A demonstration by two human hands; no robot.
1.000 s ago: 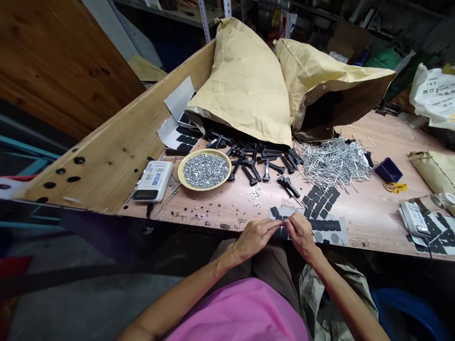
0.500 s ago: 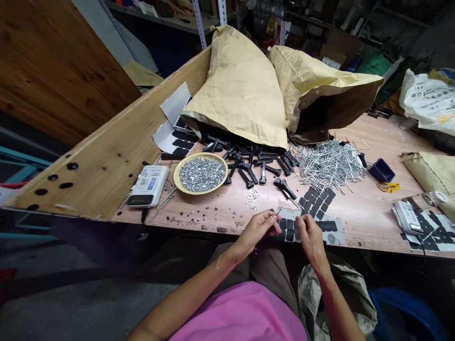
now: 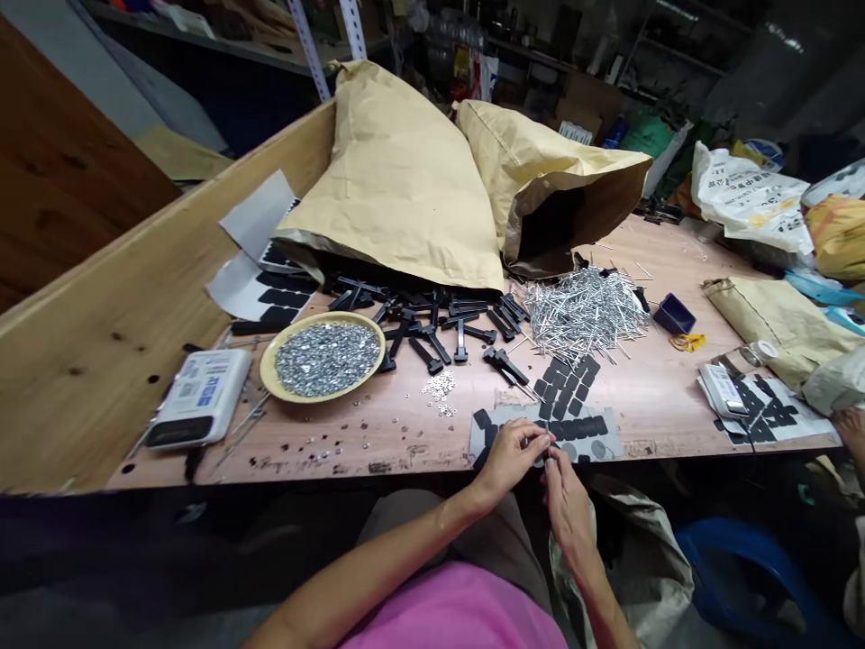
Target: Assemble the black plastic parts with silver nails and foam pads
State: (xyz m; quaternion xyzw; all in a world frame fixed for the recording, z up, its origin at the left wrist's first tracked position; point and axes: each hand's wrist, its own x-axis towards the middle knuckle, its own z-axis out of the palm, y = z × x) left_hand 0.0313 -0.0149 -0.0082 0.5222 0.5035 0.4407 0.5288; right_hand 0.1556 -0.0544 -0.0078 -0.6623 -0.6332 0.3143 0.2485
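Observation:
Over the front edge of the bench, my left hand (image 3: 514, 458) is closed in a pinch on a thin metal pin, of which only a short grey bit shows above the fingertips. Close against it, my right hand (image 3: 569, 500) has its fingers pressed together at the pin's lower side; what they hold is hidden. Behind both hands lies a grey sheet (image 3: 612, 442) with rows of black pads (image 3: 585, 427). Farther back are more black pads (image 3: 564, 388), a heap of metal pins (image 3: 585, 311) and scattered black T-shaped plastic parts (image 3: 461, 341).
A yellow bowl (image 3: 267, 374) of small metal pieces and a white device (image 3: 203, 397) stand at left. Small washers (image 3: 441, 386) lie mid-bench. Two large paper sacks (image 3: 405, 180) lean behind. A blue box (image 3: 674, 315) is at right; another person's hand (image 3: 850, 428) shows at the right edge.
My hands have come together; the right hand moved in to meet the left at the pin. The view has turned to the right, bringing another person's hand into sight.

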